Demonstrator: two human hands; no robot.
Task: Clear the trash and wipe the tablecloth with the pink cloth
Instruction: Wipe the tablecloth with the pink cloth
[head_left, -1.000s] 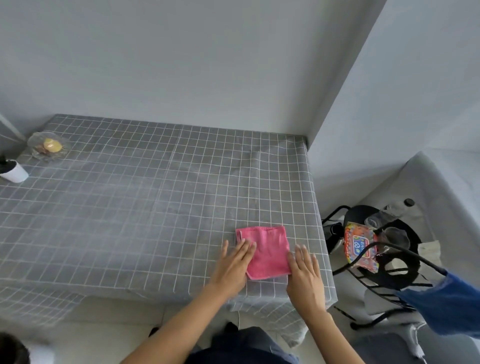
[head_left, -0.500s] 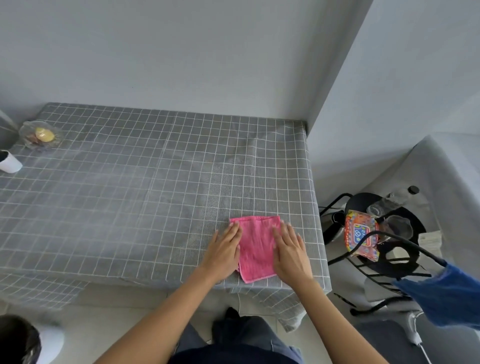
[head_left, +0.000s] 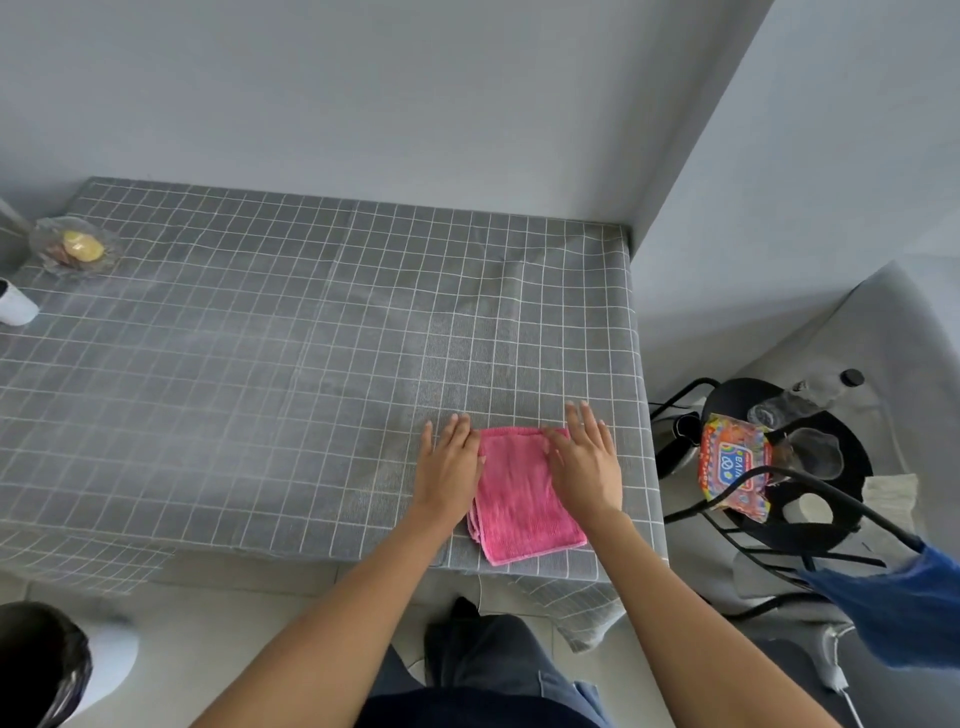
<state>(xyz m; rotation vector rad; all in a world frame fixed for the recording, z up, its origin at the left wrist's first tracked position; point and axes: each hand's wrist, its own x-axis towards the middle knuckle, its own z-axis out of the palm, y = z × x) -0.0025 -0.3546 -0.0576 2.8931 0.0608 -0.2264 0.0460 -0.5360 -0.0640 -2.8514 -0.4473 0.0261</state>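
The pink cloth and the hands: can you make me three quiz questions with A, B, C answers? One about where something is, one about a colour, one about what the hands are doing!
1. Where is the cloth on the table?
A. near the front right corner
B. in the far left corner
C. in the middle

2. What colour is the tablecloth?
A. red with dots
B. grey with white lines
C. plain yellow

3. How are the two hands?
A. fists in the air
B. flat, fingers straight, on the cloth's sides
C. holding a cup

Answers:
1. A: the cloth lies by the table's near edge, close to its right end.
2. B: white squares run all over the grey.
3. B: the left hand and right hand lie flat, one at each side of the cloth.
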